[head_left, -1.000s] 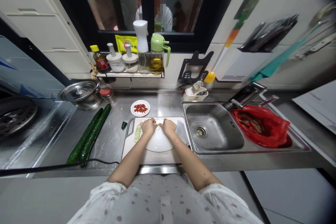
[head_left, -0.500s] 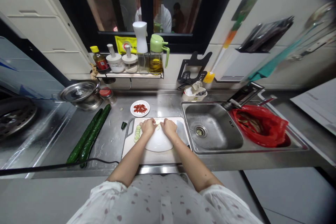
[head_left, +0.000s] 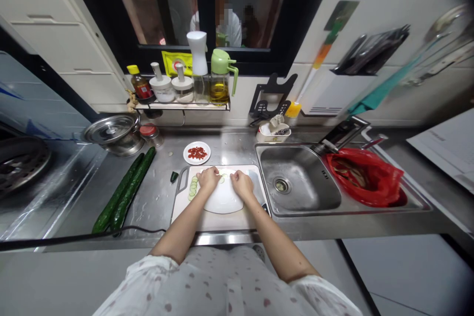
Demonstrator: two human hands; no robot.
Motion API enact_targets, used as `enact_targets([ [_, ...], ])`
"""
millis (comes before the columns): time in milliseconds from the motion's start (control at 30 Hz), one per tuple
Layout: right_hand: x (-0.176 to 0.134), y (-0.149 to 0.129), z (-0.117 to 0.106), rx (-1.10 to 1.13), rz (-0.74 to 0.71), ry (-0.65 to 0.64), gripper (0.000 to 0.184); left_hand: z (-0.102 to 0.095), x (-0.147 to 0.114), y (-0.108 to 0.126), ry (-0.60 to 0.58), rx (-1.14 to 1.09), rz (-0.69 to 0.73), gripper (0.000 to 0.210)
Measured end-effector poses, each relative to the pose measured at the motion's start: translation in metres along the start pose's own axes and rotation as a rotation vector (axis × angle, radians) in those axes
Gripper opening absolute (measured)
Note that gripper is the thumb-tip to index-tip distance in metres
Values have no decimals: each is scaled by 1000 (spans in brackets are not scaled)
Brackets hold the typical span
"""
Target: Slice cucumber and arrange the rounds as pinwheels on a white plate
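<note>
A white plate (head_left: 223, 201) lies on the cutting board (head_left: 181, 210) in front of me, with a few pale cucumber slices (head_left: 222, 178) near its far edge. My left hand (head_left: 208, 179) is over the plate's far left side, fingers curled inward; what they hold is hidden. Over the far right side my right hand (head_left: 242, 183) is closed, its fingertips bent toward the plate, and I cannot make out what is in them. A row of overlapping cucumber slices (head_left: 192, 188) lies on the board left of my left hand. A knife's dark handle (head_left: 264, 207) shows beside my right forearm.
Two whole cucumbers (head_left: 128, 192) lie on the left counter, near a lidded steel pot (head_left: 114, 133). Behind the board is a small plate (head_left: 190, 160) of chopped red pieces (head_left: 197, 152). A sink (head_left: 311, 202) and a red bag (head_left: 385, 187) are on the right.
My right hand has moved slightly right, away from the slices on the plate. My left hand has stayed nearly in place.
</note>
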State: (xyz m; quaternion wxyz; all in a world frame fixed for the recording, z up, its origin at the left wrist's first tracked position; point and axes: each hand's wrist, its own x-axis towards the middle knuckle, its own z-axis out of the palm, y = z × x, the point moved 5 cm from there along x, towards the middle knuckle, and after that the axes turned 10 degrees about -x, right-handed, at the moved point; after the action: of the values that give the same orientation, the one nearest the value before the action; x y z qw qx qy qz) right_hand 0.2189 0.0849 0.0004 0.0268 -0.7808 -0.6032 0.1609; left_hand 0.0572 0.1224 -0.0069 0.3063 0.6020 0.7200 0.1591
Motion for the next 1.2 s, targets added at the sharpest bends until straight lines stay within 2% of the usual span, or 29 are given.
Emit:
enact_targets([
  [200, -12, 1, -3, -59, -31, -34, 37, 1, -1, -1, 4, -8, 13, 11],
  [400, -20, -23, -3, -278, -315, -104, 37, 3, -1, -1, 6, 32, 16, 11],
  [500, -19, -31, 0, -338, -376, -123, 41, 4, 1, -2, 8, 27, 18, 11],
  [1200, -18, -41, 14, -430, -407, -126, 40, 6, 3, -3, 5, 55, 5, 13],
])
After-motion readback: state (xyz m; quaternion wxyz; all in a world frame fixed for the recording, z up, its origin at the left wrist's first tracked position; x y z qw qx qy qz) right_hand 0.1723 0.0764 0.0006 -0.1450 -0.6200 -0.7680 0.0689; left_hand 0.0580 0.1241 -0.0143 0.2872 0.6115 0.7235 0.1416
